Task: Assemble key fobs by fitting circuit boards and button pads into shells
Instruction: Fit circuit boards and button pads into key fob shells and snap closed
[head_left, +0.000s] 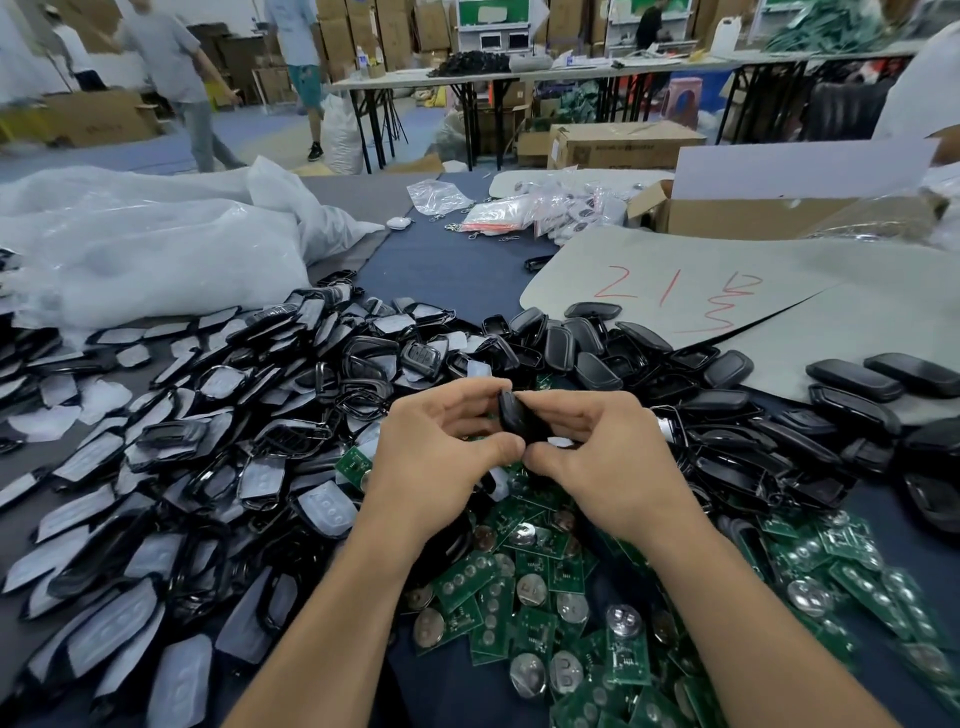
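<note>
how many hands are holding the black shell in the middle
2: the left hand pinches the black shell from its left side, and the right hand pinches it from its right side. Much of the shell is hidden behind the fingers.

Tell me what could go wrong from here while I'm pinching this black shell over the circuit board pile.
1. The left hand and right hand pinch the black shell in the air. It may slip into the heap of circuit boards below.
2. The hands hide the shell's inside, so a crooked board could get squeezed unnoticed.
3. The boards lie heaped on one another, so rummaging for the next one might scratch them.
</note>
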